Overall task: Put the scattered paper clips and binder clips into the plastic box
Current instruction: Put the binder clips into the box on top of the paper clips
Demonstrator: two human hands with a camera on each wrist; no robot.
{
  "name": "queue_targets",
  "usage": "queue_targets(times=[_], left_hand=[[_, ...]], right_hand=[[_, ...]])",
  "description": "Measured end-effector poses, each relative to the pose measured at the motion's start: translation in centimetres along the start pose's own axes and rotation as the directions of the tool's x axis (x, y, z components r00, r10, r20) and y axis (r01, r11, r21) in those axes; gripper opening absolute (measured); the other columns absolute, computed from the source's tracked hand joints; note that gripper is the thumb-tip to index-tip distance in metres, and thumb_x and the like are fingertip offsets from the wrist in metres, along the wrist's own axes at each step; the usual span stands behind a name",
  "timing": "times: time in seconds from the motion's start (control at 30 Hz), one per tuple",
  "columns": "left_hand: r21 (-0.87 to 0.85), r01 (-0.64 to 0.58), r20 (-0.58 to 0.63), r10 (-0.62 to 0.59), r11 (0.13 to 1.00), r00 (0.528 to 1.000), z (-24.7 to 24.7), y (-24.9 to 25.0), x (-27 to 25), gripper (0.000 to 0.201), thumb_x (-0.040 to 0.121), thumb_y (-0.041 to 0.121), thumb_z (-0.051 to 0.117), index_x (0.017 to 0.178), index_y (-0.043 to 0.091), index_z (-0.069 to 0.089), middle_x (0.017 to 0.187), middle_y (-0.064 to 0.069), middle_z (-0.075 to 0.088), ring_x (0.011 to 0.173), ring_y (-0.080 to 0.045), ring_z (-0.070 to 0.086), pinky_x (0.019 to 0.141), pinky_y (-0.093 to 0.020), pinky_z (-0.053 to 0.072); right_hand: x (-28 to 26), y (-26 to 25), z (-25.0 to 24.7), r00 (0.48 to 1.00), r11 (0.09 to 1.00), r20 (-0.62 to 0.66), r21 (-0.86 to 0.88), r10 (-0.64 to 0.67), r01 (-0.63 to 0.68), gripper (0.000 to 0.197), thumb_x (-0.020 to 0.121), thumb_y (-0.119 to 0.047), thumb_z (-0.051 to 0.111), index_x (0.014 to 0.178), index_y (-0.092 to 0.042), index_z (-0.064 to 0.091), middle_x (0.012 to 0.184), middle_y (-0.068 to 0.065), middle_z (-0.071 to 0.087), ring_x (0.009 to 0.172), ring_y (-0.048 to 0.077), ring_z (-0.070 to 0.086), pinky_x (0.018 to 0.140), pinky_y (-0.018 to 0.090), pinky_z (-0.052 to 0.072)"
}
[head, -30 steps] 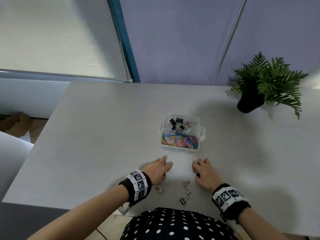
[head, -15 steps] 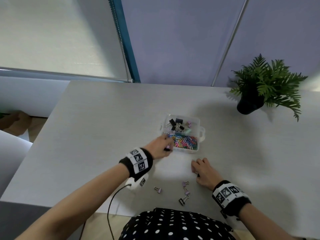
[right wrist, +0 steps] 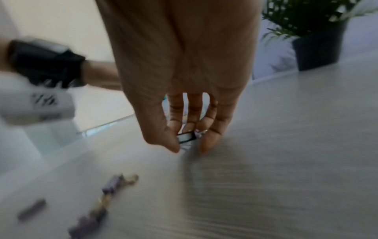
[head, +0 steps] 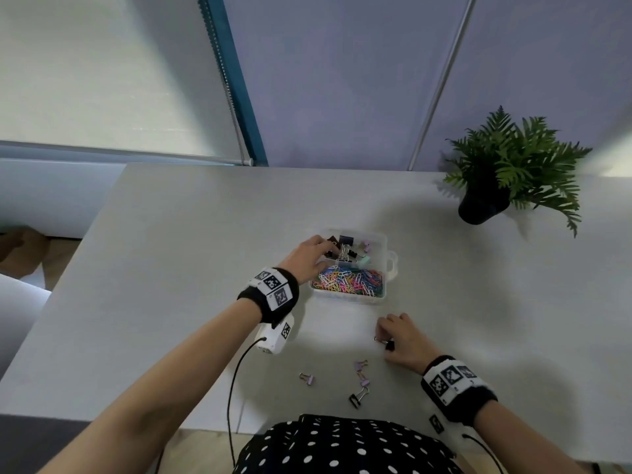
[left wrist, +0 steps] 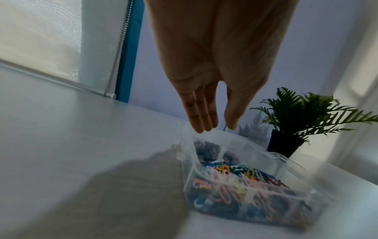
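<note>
We see the left hand [head: 306,257] with straight fingers close together over the clear plastic box [head: 390,265] of bright wire clips. The right hand [head: 403,340] pinches a black metal binder clip [right wrist: 185,137] just above the smooth gray table [head: 171,268].

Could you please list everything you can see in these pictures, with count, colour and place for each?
plastic box: one, clear, mid-table, two compartments
paper clips: many, mixed colours, near compartment of the box
boxed binder clips: several, black, lilac and mint, far compartment
loose binder clips: four, three lilac and one black, near table edge
potted plant: one, green in a black pot, far right of table
table: one, pale grey
roller blind: one, white, upper left
left hand: fingers straight, over the far compartment
right hand: pinches a black binder clip at the table
</note>
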State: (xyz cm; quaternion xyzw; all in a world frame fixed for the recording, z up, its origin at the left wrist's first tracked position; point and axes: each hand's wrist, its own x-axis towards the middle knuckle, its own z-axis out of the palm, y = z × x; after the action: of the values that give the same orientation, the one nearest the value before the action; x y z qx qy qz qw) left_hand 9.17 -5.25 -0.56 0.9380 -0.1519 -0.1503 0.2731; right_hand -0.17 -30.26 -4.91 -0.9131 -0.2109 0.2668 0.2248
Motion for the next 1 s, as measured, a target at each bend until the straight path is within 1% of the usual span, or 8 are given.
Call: queue_targets(times=[0.13, 0.3, 0.43, 0.53, 0.63, 0.8, 0.9, 1.0], left_hand=[[-0.032, -0.078, -0.037, 0.076, 0.996, 0.996, 0.5, -0.6, -4.9, 0.027, 0.090, 0.007, 0.051, 0.116, 0.011, 0.058, 0.117, -0.010, 0.055, 0.097, -0.019, 0.061, 0.088, -0.030, 0.053], [0.111, -0.114, 0.253, 0.082, 0.987, 0.964, 3.0, -0.7, -11.0, 0.034, 0.089, 0.023, 0.056, 0.123, 0.024, 0.051, 0.132, 0.002, 0.046, 0.105, -0.015, 0.057, 0.086, -0.036, 0.054], [0.290, -0.223, 0.409, 0.090, 0.930, 0.908, 5.6, 1.0, -13.5, 0.045, 0.088, 0.035, 0.055, 0.130, 0.027, 0.041, 0.130, -0.004, 0.042, 0.109, -0.022, 0.050, 0.074, -0.030, 0.043], [0.248, -0.286, 0.451, 0.151, 0.925, 0.879, 7.6, 1.3, -14.0, 0.036, 0.091, 0.028, 0.052, 0.124, 0.019, 0.041, 0.124, -0.012, 0.042, 0.104, -0.027, 0.050, 0.078, -0.039, 0.052], [0.253, -0.342, 0.436, 0.209, 0.905, 0.875, 8.4, 0.8, -13.9, 0.019, 0.089, 0.020, 0.053, 0.103, 0.015, 0.041, 0.110, -0.017, 0.050, 0.096, -0.032, 0.053, 0.075, -0.046, 0.053], [0.206, -0.345, 0.385, 0.248, 0.916, 0.889, 8.0, 1.0, -12.8, 0.024, 0.087, 0.021, 0.057, 0.106, 0.010, 0.049, 0.107, -0.016, 0.054, 0.096, -0.033, 0.054, 0.085, -0.042, 0.049], [0.160, -0.288, 0.383, 0.209, 0.944, 0.900, 7.3, 2.5, -11.5, 0.036, 0.090, 0.018, 0.054, 0.124, 0.010, 0.045, 0.122, -0.015, 0.047, 0.108, -0.031, 0.050, 0.092, -0.039, 0.041], [0.127, -0.331, 0.432, 0.248, 0.935, 0.867, 7.4, 3.8, -9.6, 0.046, 0.088, 0.014, 0.057, 0.130, 0.017, 0.039, 0.118, -0.018, 0.045, 0.101, -0.032, 0.052, 0.088, -0.042, 0.045]], right_hand=[[-0.9, -0.6, -2.8, 0.995, 0.906, -0.024, 0.417, 0.093, -0.074, 0.027, 0.063, -0.003, 0.066, 0.072, -0.024, 0.053, 0.079, 0.000, 0.061, 0.072, 0.012, 0.054, 0.068, 0.021, 0.043], [1.8, -3.2, -9.5, 0.986, 0.700, -0.138, 0.713, 0.092, 0.035, 0.027, 0.070, 0.016, 0.063, 0.081, -0.008, 0.057, 0.075, 0.002, 0.058, 0.066, 0.008, 0.054, 0.059, 0.011, 0.048], [7.4, -4.0, -12.2, 0.978, 0.507, -0.132, 0.861, 0.159, 0.034, 0.025, 0.076, 0.015, 0.057, 0.080, -0.010, 0.054, 0.078, 0.005, 0.053, 0.070, 0.017, 0.054, 0.060, 0.021, 0.053], [11.0, -4.0, -12.0, 0.969, 0.413, -0.056, 0.909, 0.242, -0.051, 0.022, 0.079, 0.014, 0.055, 0.078, -0.008, 0.052, 0.077, 0.007, 0.051, 0.070, 0.021, 0.055, 0.068, 0.030, 0.052], [12.5, -3.8, -10.8, 0.957, 0.535, -0.041, 0.835, 0.288, -0.126, 0.016, 0.081, 0.006, 0.057, 0.081, -0.010, 0.055, 0.086, 0.008, 0.056, 0.084, 0.026, 0.060, 0.081, 0.039, 0.054], [9.4, -4.4, -9.0, 0.923, 0.906, -0.370, 0.420, 0.109, 0.061, 0.014, 0.083, -0.005, 0.061, 0.096, -0.007, 0.058, 0.097, 0.003, 0.060, 0.085, 0.014, 0.057, 0.071, 0.014, 0.045], [4.0, -5.0, -6.4, 0.867, 0.917, -0.422, 0.168, -0.264, 0.361, 0.016, 0.081, 0.002, 0.057, 0.089, -0.011, 0.061, 0.087, 0.005, 0.063, 0.076, 0.013, 0.056, 0.069, 0.026, 0.050], [-1.7, -4.2, -2.8, 0.831, 0.847, -0.167, -0.120, -0.531, 0.518, 0.023, 0.075, -0.007, 0.043, 0.087, -0.024, 0.054, 0.089, -0.004, 0.056, 0.076, 0.010, 0.050, 0.059, 0.028, 0.049]])
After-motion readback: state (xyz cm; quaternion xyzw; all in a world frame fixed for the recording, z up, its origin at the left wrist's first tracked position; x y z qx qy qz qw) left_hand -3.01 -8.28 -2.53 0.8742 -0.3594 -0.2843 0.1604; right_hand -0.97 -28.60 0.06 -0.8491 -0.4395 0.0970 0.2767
